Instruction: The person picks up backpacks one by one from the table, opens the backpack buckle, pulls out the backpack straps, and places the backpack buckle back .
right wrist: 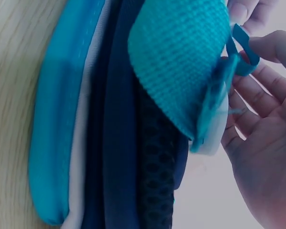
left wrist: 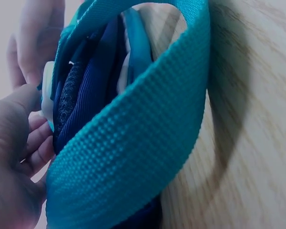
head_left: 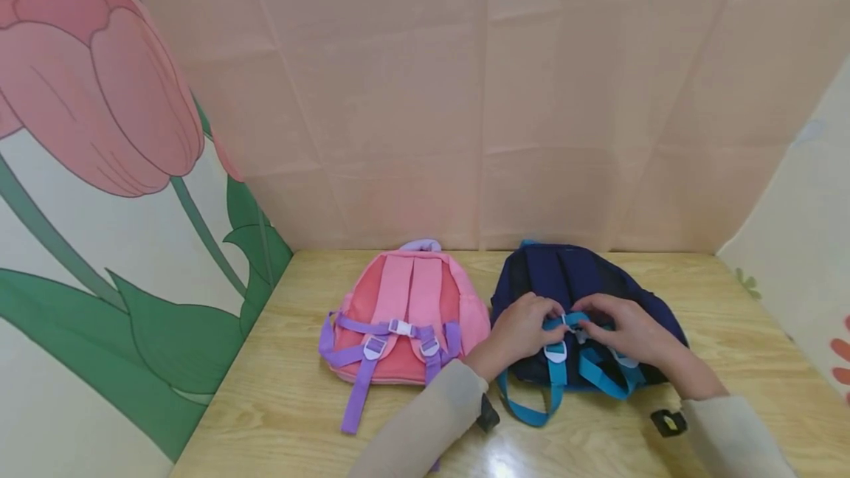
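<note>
A navy backpack [head_left: 558, 264] with teal straps lies straps up on the wooden table. In the head view my left hand [head_left: 524, 327] pinches the teal chest strap [head_left: 574, 319] near its middle. Facing it, my right hand [head_left: 627, 327] pinches the same strap from the other side, close to a small grey buckle piece [head_left: 581, 336]. The left wrist view has a wide teal strap loop [left wrist: 128, 133] in front, with my left hand [left wrist: 14, 148] behind it. In the right wrist view, my right hand [right wrist: 271, 105] holds a thin teal strap end [right wrist: 245, 50] between thumb and fingers.
Left of the navy backpack lies a pink backpack [head_left: 425, 293] with purple straps, its white chest buckle [head_left: 401, 327] fastened. Dark objects rest near each wrist, one left [head_left: 488, 414], one right [head_left: 668, 423]. A pinkish sheet [head_left: 465, 94] hangs behind the table [head_left: 265, 389].
</note>
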The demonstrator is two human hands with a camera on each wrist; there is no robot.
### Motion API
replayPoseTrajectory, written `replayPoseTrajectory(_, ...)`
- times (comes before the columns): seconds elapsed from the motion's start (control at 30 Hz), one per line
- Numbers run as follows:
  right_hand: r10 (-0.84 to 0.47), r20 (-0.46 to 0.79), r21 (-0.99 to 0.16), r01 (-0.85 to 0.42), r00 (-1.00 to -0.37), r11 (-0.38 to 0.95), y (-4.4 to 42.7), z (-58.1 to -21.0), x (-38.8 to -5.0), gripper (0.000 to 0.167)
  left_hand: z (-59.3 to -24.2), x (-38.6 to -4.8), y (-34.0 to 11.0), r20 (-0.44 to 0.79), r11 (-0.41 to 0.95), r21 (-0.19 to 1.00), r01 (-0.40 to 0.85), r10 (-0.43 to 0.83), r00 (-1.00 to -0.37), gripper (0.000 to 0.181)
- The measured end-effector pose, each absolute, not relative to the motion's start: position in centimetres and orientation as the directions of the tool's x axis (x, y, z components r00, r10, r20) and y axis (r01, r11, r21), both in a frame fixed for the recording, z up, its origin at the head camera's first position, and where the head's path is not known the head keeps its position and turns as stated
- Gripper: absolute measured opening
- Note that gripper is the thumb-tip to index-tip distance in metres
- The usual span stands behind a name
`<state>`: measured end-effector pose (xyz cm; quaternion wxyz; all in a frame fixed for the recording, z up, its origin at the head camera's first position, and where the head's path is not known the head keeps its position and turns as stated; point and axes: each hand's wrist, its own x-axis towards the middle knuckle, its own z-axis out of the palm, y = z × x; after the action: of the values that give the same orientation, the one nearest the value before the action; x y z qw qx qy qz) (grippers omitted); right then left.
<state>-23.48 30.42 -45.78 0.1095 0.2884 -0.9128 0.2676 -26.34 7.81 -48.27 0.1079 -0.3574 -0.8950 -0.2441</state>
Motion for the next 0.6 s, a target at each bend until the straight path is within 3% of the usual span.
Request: replayPoseTrajectory(0.6,-0.45,0.376,-0.391,-0.579,-0.81,0.716,30.78,-46.18,-23.62,0.022,-48.07,-26.2,7.63,0.362,0.622,0.377,0.686,0.583,-0.728,0.02)
